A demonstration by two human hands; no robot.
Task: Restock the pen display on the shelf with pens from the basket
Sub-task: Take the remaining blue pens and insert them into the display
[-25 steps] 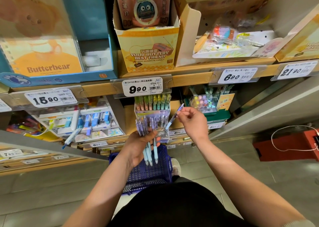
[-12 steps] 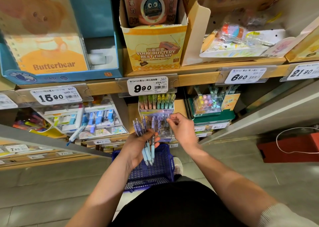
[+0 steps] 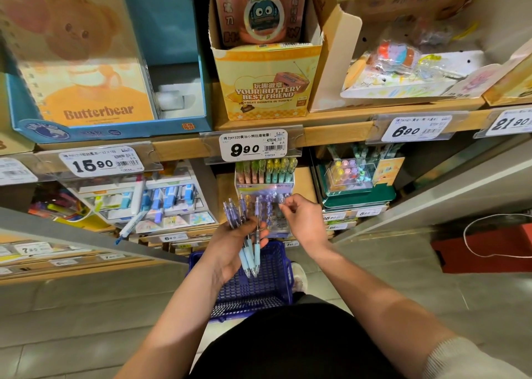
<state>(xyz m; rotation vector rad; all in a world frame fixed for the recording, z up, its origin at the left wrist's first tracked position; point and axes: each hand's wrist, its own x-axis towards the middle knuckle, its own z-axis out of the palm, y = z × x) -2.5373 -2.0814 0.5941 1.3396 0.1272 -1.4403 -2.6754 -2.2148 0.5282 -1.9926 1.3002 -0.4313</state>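
Observation:
My left hand point(image 3: 233, 246) grips a bundle of purple and light-blue pens point(image 3: 247, 229), tips pointing down, just in front of the pen display point(image 3: 264, 190) on the lower shelf. The display is a clear tiered stand with coloured pens in its back row and purple pens in its front row. My right hand point(image 3: 302, 220) is at the display's front right, fingertips pinched at the top of a pen standing in the front row. Below both hands, on the floor, stands the blue plastic basket point(image 3: 276, 289).
Price tags point(image 3: 253, 147) hang on the wooden shelf edge point(image 3: 331, 134) above the display. Correction-tape boxes point(image 3: 161, 200) sit to the left, a green highlighter stand point(image 3: 354, 185) to the right. A grey slanted panel point(image 3: 86, 234) juts out at left. A red box point(image 3: 486, 249) lies on the floor.
My right hand carried a single pen from beside the display down into its front row. The left hand kept its bundle almost still. The camera has tilted slightly.

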